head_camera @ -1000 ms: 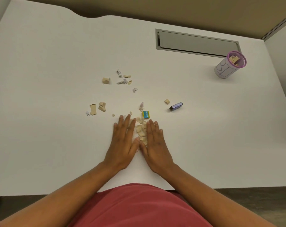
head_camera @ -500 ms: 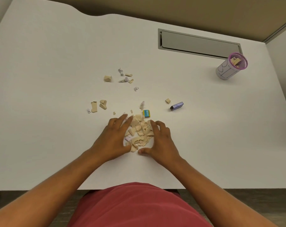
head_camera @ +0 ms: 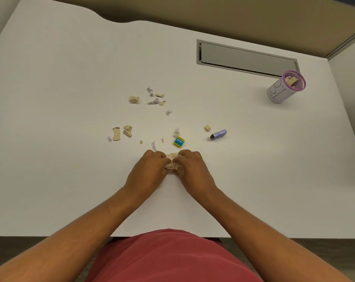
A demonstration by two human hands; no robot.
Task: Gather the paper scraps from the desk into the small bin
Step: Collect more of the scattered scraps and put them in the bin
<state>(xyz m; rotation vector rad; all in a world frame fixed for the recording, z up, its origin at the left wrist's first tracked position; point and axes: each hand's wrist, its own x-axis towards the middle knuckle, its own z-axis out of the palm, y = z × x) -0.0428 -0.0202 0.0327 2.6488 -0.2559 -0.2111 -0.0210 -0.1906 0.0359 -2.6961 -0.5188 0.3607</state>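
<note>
Both hands' grip (head_camera: 172, 164) bunches crumpled tan paper scraps (head_camera: 171, 159) on smooth white desk (head_camera: 70, 180).

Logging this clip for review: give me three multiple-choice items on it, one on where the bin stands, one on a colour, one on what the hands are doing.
1. Where is the bin?
A. far right of the desk
B. near left corner
C. on the floor

2. The bin's rim is
A. green
B. purple
C. black

3. The left hand and right hand are
A. flat and apart
B. off the desk
C. closed together on a pile of scraps

Answers: 1 A, it stands beside the grey slot; 2 B, the mesh rim shows purple; 3 C, scraps show between curled fingers.
</note>
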